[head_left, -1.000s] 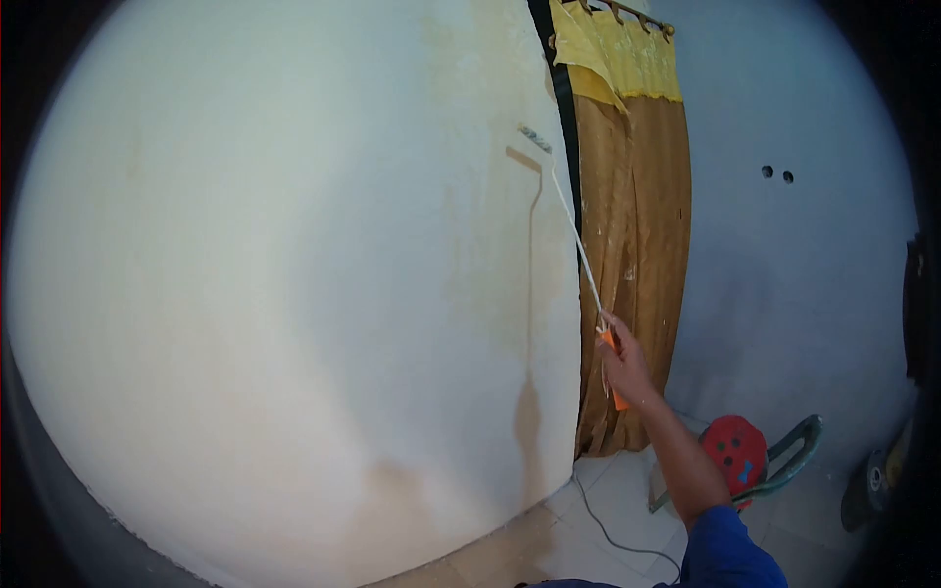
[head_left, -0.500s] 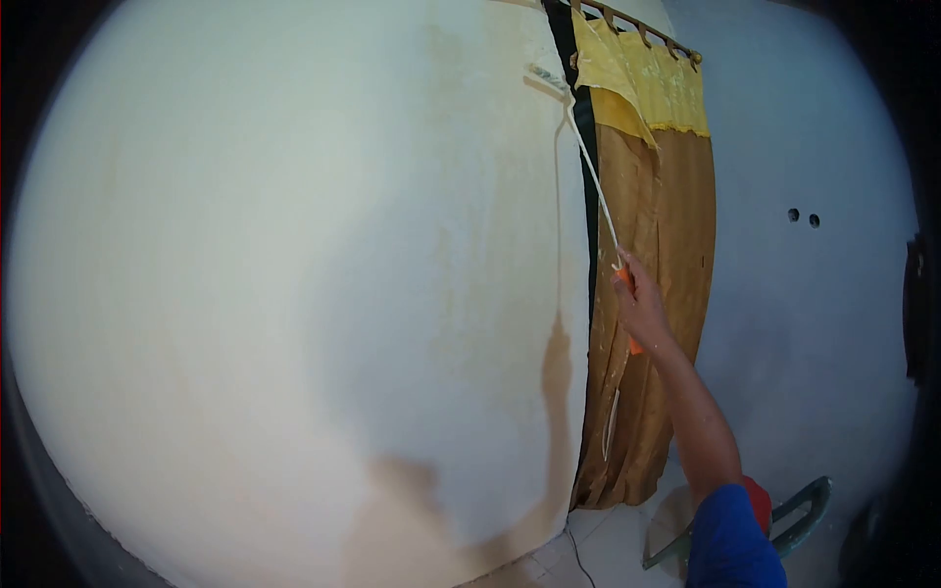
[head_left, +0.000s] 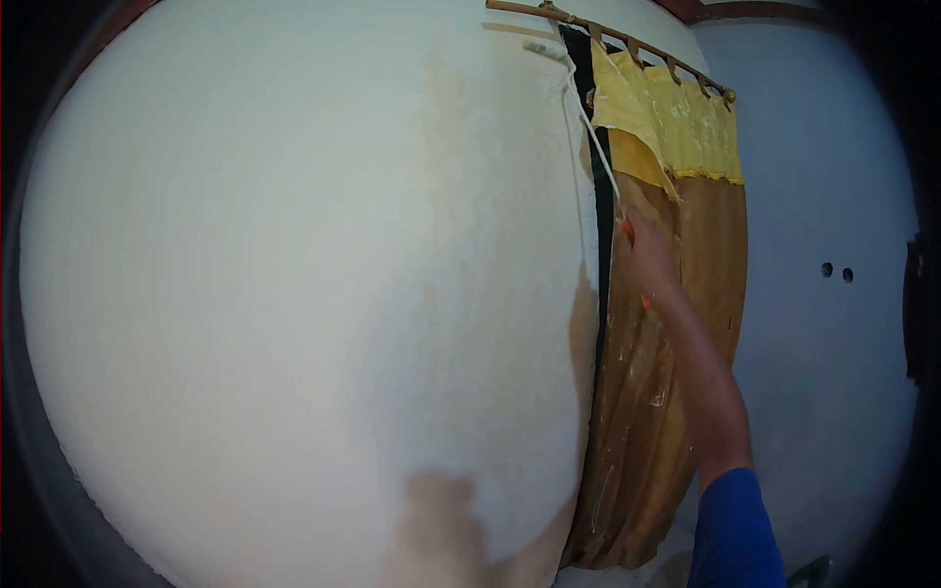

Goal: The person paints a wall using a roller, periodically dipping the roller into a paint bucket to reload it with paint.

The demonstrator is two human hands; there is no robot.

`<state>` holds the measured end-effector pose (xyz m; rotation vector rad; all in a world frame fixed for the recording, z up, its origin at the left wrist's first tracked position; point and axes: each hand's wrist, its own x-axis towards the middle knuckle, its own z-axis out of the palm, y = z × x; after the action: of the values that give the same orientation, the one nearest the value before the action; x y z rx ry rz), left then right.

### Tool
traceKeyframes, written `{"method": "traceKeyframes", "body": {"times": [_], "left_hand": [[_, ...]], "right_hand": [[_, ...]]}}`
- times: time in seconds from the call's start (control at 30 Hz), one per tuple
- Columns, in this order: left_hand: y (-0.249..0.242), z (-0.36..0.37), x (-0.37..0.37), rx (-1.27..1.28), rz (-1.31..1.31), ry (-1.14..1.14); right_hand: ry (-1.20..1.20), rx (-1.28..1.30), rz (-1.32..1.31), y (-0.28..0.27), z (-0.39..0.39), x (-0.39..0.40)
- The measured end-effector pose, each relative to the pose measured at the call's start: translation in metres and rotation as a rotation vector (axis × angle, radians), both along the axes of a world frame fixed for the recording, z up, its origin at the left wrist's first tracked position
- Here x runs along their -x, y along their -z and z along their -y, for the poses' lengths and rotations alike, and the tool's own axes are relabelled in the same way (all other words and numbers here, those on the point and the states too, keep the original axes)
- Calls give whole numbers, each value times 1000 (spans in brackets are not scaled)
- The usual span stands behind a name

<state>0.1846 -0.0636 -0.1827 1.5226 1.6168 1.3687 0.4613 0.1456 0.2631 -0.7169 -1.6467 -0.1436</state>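
My right hand (head_left: 649, 253) is closed around the orange handle of a paint roller, arm stretched up and forward. The roller's thin white rod slants up and left past the curtain's edge. Its pale roller head (head_left: 545, 49) is against or very near the upper right part of the white wall (head_left: 245, 245), just below the left end of a curtain rod (head_left: 529, 9); exact contact cannot be told. Behind my hand hangs a brown curtain (head_left: 711, 284) with a yellow top band (head_left: 701, 122). My left hand is out of view.
A dark strip (head_left: 601, 196) runs between wall edge and curtain. To the right stands a bluish wall (head_left: 833, 392) with two dark round holes (head_left: 837, 272). Part of a green object (head_left: 812, 571) shows at the bottom right. Shadows fall on the white wall.
The view has tilted upward, bringing the curtain rod's left end into sight. My right hand and the roller have moved up along the wall, closer to the rod.
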Motion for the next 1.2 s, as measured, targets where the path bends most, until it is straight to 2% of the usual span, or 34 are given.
{"method": "traceKeyframes", "body": {"times": [0.07,0.23,0.37,0.57,0.67,0.77,0.9,0.97,1.1,1.17,1.2], "left_hand": [[-6,-10,-9,-25,-9,-3],[-22,-27,-22,-61,-28,-15],[-26,-36,-26,-72,-39,-22],[-24,-46,-27,-82,-48,-22],[-21,-49,-26,-82,-54,-20],[-19,-51,-25,-78,-52,-16],[-17,-51,-25,-74,-53,-17],[-16,-50,-20,-60,-48,-18],[-10,-44,-12,-49,-54,-24],[-6,-42,-5,-37,-51,-25],[-5,-38,-1,-30,-56,-31]], "right_hand": [[87,-114,25,-23,-15,1],[123,-209,42,-79,-46,5],[126,-328,43,-100,-64,2],[124,-128,117,-35,-32,-15],[111,-116,134,-10,-35,-25],[110,-241,119,-27,-45,-29],[164,-167,149,-81,-44,-22],[169,-272,155,-97,-55,-20],[165,-263,182,-84,-49,-24],[168,-69,185,-47,-34,-24],[201,-94,204,-26,-42,-27]]}}
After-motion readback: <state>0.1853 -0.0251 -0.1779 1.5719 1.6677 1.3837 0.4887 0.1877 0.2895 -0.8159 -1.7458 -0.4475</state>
